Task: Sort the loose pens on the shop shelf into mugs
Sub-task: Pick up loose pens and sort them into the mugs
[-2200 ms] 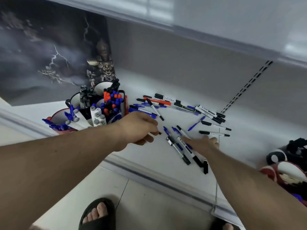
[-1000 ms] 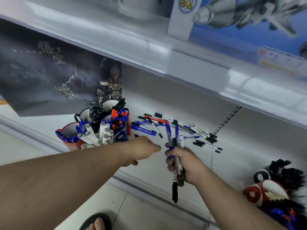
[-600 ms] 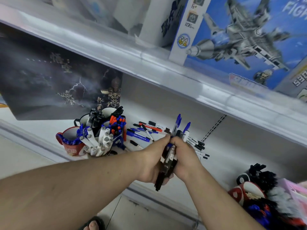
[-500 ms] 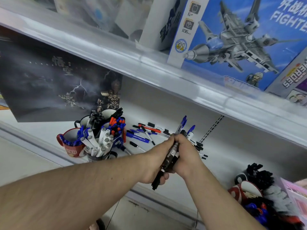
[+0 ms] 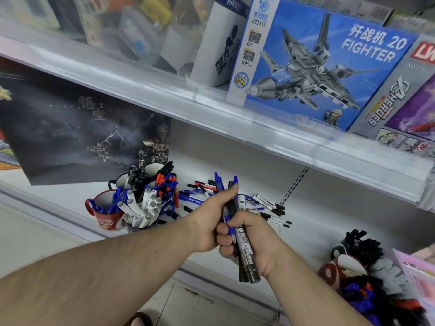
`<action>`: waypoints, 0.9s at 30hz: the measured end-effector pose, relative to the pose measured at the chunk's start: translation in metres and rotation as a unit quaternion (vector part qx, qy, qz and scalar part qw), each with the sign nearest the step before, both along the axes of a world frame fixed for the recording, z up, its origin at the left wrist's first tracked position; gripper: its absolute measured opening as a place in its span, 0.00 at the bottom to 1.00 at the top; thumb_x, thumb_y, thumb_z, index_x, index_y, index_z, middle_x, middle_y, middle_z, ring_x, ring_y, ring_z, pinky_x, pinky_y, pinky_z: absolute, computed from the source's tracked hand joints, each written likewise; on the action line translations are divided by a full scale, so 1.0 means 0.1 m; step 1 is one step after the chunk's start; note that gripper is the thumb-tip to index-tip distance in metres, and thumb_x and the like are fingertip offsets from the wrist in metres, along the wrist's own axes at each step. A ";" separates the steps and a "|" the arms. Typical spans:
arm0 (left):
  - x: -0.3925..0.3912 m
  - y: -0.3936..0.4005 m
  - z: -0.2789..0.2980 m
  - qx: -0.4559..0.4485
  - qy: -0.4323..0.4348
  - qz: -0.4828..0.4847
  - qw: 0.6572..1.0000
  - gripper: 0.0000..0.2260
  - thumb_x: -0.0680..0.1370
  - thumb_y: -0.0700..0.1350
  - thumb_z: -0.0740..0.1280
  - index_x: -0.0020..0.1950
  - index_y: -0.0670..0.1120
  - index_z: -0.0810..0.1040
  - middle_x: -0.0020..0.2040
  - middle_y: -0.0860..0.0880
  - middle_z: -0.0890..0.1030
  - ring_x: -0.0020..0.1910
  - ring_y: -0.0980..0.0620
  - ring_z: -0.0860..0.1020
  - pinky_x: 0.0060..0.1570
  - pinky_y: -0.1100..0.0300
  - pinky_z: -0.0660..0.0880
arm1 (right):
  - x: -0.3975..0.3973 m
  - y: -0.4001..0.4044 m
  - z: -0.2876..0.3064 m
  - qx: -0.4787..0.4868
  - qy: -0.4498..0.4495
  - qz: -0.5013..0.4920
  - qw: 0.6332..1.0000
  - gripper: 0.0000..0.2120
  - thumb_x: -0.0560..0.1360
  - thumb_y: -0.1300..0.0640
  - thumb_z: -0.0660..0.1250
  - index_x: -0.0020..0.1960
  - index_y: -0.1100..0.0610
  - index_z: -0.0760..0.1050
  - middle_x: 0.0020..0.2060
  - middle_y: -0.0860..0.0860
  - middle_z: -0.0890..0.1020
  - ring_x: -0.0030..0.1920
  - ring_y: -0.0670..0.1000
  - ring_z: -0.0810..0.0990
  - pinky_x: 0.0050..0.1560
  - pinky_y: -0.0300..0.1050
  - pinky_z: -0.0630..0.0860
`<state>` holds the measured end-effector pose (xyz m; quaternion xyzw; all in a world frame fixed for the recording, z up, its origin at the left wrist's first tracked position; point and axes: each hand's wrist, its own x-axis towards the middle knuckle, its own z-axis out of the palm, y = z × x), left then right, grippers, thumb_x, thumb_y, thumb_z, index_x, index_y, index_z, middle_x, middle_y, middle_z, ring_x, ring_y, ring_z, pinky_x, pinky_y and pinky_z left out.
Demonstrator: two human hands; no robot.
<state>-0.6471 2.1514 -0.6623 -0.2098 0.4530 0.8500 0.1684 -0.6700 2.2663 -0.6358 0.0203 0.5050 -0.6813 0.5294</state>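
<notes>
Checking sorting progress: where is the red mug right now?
Head view, lower left: the red mug stands on the shelf, leftmost of the mug cluster, beside the mug of grey-capped markers.

Shelf (image 5: 58, 215): white board with a pale strip along the front edge.
Back left: dark storm poster (image 5: 70, 137) standing against the rear.
Left of middle: cluster of mugs (image 5: 141, 196) packed with pens; a red mug (image 5: 106, 217) nearest the front edge.
Middle, towards the back: loose pens (image 5: 270, 205) scattered flat, blue, black and red, just beside the mugs.
Right end, near the front edge: more mugs (image 5: 341, 267) holding dark pens.
Upper shelf (image 5: 164, 95): toy boxes standing in a row, a blue fighter jet box (image 5: 317, 62) among them.
</notes>
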 end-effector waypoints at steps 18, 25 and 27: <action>0.03 0.04 0.29 0.037 -0.022 0.003 0.999 0.11 0.76 0.52 0.66 0.42 0.45 0.81 0.32 0.48 0.76 0.27 0.51 0.75 0.33 0.61 0.72 | -0.09 0.12 0.19 0.082 0.034 0.131 0.987 0.11 0.54 0.59 0.63 0.36 0.59 0.73 0.28 0.55 0.73 0.24 0.50 0.71 0.22 0.34 0.68; 0.03 0.05 0.39 -0.019 -0.005 0.086 0.996 0.13 0.81 0.53 0.62 0.49 0.43 0.79 0.40 0.49 0.85 0.22 0.54 0.76 0.21 0.64 0.65 | -0.09 0.15 0.20 0.074 0.048 0.133 0.987 0.14 0.57 0.56 0.65 0.40 0.58 0.81 0.29 0.53 0.74 0.24 0.49 0.71 0.24 0.34 0.67; 0.02 0.03 0.39 -0.025 0.003 0.124 0.992 0.13 0.82 0.52 0.62 0.49 0.44 0.78 0.39 0.49 0.85 0.27 0.53 0.78 0.23 0.64 0.70 | -0.07 0.14 0.20 0.081 0.048 0.137 0.986 0.12 0.60 0.54 0.66 0.42 0.57 0.80 0.29 0.53 0.74 0.23 0.48 0.70 0.24 0.34 0.66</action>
